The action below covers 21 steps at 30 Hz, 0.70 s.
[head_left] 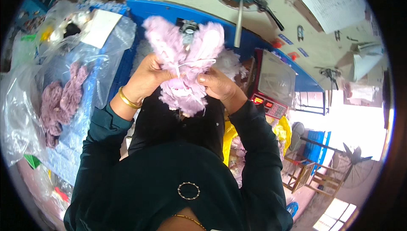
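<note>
Purple and furry, the toy (183, 93) is being pinched by the left hand (146, 77) and right hand (218, 84) at its sides, left of the scale (277, 73); it is probably feeling light and squishy, its middle likely giving the best hold

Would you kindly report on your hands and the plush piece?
Left hand, right hand: gripping pink plush piece from opposite sides. White strands across it. No visible obstruction.

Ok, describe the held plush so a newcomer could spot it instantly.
From the dark top, go up to the left hand and right hand. Between them is a fluffy pale-lilac plush with two long ears. Unlike the darker mauve pieces lying at left, it is held.
</note>
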### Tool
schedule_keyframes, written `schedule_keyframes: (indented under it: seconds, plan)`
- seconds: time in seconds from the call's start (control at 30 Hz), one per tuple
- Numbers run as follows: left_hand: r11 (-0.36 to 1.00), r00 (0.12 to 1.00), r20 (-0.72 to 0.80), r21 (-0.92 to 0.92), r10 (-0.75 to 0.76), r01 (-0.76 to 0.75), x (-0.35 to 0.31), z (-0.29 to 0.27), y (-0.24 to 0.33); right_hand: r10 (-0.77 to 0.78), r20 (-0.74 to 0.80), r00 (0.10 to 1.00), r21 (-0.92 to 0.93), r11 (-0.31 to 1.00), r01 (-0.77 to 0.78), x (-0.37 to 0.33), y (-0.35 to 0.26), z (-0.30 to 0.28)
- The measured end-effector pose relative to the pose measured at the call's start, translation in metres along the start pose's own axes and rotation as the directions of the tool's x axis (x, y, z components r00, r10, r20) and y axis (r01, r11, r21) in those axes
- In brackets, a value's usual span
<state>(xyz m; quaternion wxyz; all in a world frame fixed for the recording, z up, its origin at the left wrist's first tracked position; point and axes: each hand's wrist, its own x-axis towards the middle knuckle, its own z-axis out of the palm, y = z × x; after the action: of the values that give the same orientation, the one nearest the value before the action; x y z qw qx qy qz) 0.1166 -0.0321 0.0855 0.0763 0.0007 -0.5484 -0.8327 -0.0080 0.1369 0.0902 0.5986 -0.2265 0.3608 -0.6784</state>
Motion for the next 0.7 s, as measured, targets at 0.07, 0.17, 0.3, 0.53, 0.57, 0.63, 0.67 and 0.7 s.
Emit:
schedule_keyframes:
  seconds: [0.07,0.17,0.3,0.53,0.57,0.63,0.67,0.7]
  plan:
    - [0.999,0.999,0.021,-0.008,-0.046,0.046,0.007,0.014,-0.003,-0.013,-0.049,0.999,0.013,1.0,0.013,-0.017,-0.002,-0.002]
    - [0.991,0.986,0.117,-0.053,-0.118,0.125,0.019,0.03,-0.008,-0.027,-0.11,0.994,-0.037,0.999,0.023,-0.031,-0.006,-0.007]
    - [0.976,0.938,0.276,0.006,-0.211,0.217,0.029,0.046,0.003,0.017,-0.206,0.978,-0.226,0.972,-0.064,-0.055,-0.012,-0.014]
    - [0.912,0.903,0.172,0.193,-0.393,0.361,0.025,0.053,-0.014,0.035,-0.208,0.978,-0.257,0.962,-0.089,-0.072,-0.008,-0.022]
    - [0.897,0.903,0.158,0.273,-0.399,0.349,0.026,0.052,-0.017,-0.017,-0.201,0.979,-0.329,0.943,-0.051,-0.074,-0.007,-0.021]
    - [0.953,0.952,0.143,0.177,-0.272,0.245,0.03,0.056,-0.021,-0.12,-0.178,0.977,-0.464,0.885,0.024,-0.073,-0.005,-0.014]
    - [0.965,0.96,0.128,0.114,-0.25,0.236,0.031,0.059,-0.022,-0.105,-0.263,0.959,-0.319,0.948,0.016,-0.069,0.004,-0.018]
    - [0.973,0.967,0.111,0.051,-0.23,0.225,0.032,0.06,-0.023,-0.134,-0.299,0.945,-0.332,0.943,0.028,-0.07,0.003,-0.018]
